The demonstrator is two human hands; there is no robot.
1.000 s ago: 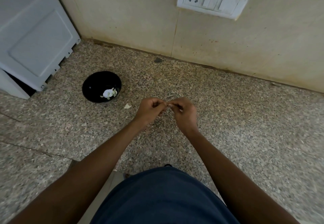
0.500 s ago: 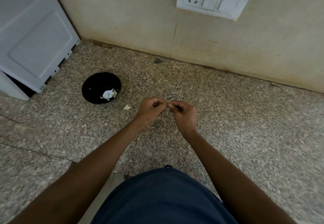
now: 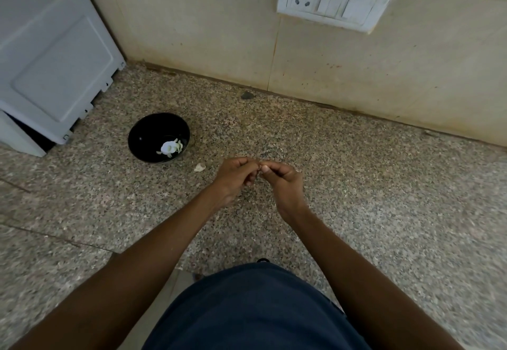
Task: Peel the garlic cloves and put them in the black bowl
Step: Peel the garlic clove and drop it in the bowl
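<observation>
Pinching something very small between both sets of fingertips, above the speckled worktop (image 3: 384,212): left hand (image 3: 236,177) and right hand (image 3: 282,182) meet tip to tip, each grip narrow and curled. Probably a garlic clove, but hidden by the fingers, so cannot tell for sure.

Black bowl (image 3: 159,138) at about 10 o'clock from the hands, well apart; pale peeled garlic (image 3: 169,147) lying inside, toward its near right wall. Small pale scrap of skin (image 3: 199,167) on the worktop between bowl and hands, nearer the hands.

Possible trouble from here:
- Clove slipping out of so small a pinch, falling on the worktop and rolling away.
- Thin skin tearing into bits instead of coming off whole, and sticking to the fingers.
- Loose skin carried into the bowl with the clove.

Compared with one second ago: almost no difference. Hands in the same place, same pinch; bowl, garlic and scrap not moved.
</observation>
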